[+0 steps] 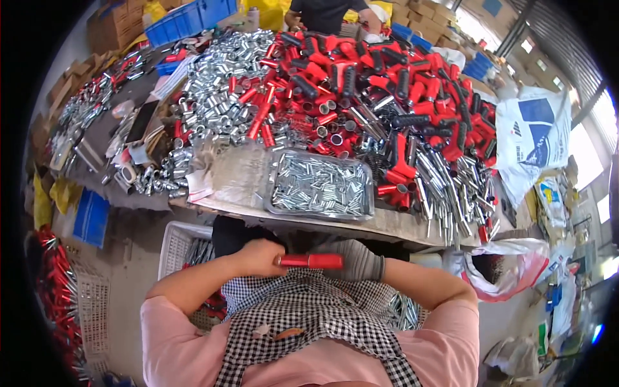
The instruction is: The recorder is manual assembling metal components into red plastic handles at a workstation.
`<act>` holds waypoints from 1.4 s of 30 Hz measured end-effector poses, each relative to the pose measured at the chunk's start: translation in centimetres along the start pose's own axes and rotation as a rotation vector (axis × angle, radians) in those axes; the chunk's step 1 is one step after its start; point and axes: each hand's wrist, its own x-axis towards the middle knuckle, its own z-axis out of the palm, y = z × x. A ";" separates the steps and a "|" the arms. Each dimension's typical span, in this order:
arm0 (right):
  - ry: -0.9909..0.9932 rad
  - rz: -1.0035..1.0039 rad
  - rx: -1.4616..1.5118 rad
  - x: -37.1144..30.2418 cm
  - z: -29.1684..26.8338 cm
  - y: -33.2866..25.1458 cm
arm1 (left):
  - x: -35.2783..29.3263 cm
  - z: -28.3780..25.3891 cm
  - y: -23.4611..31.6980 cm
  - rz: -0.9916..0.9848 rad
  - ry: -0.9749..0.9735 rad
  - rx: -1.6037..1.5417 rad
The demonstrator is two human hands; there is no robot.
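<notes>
Above my lap, my left hand (261, 257) is bare and closed around the left end of a red tubular part (313, 260). The part lies level, thinner on its left and thicker on its right. My right hand (351, 257), in a grey striped glove, grips its thicker right end. On the table edge just beyond stands a metal tray (273, 208) full of small silvery pins (319, 186). Behind the tray rises a heap of red handle-like parts with black grips (348, 80), with short silvery sleeves (222, 97) piled to its left.
Long silvery rods (445, 187) jut over the table edge at right. A white basket (169, 248) holds metal parts beside my left leg. An open white sack (516, 258) sits low at right. Across the table is another person (322, 16).
</notes>
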 end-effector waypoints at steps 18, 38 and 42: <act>0.272 0.005 0.419 3.0 2.7 -2.5 | -1.4 -6.5 2.0 -0.186 1.370 0.562; 0.134 -0.306 0.057 7.0 7.8 -4.6 | -5.3 -8.5 1.5 0.745 0.521 -1.948; -0.053 -0.238 0.064 10.1 6.6 -5.4 | -6.0 -9.6 0.4 0.842 0.468 -1.826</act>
